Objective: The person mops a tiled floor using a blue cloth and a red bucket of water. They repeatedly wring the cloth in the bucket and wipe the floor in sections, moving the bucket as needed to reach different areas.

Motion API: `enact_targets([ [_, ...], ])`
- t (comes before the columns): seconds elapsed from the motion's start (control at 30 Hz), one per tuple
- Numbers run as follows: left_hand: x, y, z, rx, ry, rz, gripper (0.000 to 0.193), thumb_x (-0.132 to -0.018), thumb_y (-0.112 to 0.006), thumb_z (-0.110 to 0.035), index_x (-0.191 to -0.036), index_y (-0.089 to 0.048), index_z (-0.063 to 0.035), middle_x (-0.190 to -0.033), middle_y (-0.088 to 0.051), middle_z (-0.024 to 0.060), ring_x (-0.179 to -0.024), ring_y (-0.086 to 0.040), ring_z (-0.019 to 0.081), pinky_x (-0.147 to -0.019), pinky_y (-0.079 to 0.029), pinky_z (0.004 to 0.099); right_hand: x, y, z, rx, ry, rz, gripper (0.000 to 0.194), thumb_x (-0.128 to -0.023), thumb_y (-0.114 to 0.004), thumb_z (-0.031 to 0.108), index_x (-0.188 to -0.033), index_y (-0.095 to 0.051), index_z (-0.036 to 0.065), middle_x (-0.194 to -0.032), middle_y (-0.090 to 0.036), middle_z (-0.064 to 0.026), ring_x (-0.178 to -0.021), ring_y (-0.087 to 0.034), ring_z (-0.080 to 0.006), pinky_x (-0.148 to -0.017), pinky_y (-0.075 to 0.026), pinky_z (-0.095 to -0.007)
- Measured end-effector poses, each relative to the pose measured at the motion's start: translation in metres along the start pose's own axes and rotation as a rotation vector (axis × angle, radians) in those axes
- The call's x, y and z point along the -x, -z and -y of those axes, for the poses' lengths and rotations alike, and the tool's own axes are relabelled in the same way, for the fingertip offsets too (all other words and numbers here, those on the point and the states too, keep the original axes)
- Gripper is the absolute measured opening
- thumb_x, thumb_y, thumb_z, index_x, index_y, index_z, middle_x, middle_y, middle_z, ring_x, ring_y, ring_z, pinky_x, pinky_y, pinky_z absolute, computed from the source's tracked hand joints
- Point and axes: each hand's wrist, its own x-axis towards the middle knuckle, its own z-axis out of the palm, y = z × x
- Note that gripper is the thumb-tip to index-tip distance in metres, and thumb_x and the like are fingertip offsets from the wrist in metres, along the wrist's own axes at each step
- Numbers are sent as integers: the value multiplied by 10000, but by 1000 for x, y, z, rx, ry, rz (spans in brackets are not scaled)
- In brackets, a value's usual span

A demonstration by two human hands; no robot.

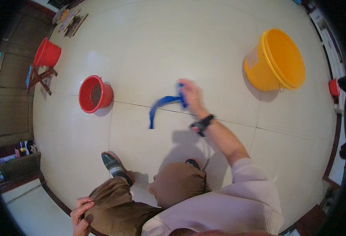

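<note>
My right hand (192, 96), blurred and wearing a black watch on the wrist, grips a blue cloth (164, 101) at or just above the tiled floor (173, 53). A narrow tail of the cloth curves away to the left, and part of it is hidden under my fingers. My left hand (79, 211) rests with bent fingers against the brown trousers (113, 209) at my left knee. Left of the cloth stands a small red bucket (104, 95) with dark contents. To the right is a large yellow bucket (258, 69), its wide mouth facing right.
Another red bucket (49, 54) sits on a small wooden folding stool (40, 79) by a dark wooden door (13, 70). Several flat items (72, 25) lie at the far left. My left shoe (116, 166) is on the floor. A shelf (16, 160) holds small items.
</note>
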Motion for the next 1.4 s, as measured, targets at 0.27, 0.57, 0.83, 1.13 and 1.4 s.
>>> enact_targets([
  [0.27,0,3,-18,-396,126,-168,457,-901,-699,-203,-1308,-613,-14,-1322,-589,169,-1232,-513,338,-1053,-395,442,29,54,-3,1280,148,-95,765,-717,-801,415,-1327,-552,27,-1409,-514,-200,-1340,-424,-418,-1131,-307,-536],
  [0.57,20,-10,-2,-927,-83,-239,395,-897,-671,-200,-1250,-639,-25,-1254,-613,195,-1137,-558,417,-963,-431,526,-27,-13,-27,669,297,217,226,-905,-534,75,-1104,-640,78,-1151,-631,-133,-1104,-578,-303,-989,-457,-413],
  [0.83,43,-1,29,-958,-143,-312,339,-912,-620,-233,-1133,-685,16,-1182,-671,207,-1059,-633,414,-895,-496,513,-225,46,-27,1451,43,-346,522,-868,-670,315,-1256,-584,-24,-1312,-550,-252,-1258,-473,-429,-1079,-365,-526],
  [1.13,23,-3,13,-968,-245,-355,322,-878,-648,-206,-1096,-700,25,-1109,-688,199,-973,-647,405,-857,-513,494,-143,-218,-80,896,656,550,254,-834,-522,33,-1052,-654,26,-1162,-619,-172,-1157,-552,-359,-968,-441,-459],
  [1.4,39,-10,30,-1046,-218,-295,327,-836,-695,-210,-1103,-705,-22,-1128,-674,170,-995,-624,392,-833,-507,495,-113,-74,-50,375,282,324,361,-1068,-421,253,-1254,-631,26,-1286,-637,-130,-1214,-584,-261,-1055,-442,-389],
])
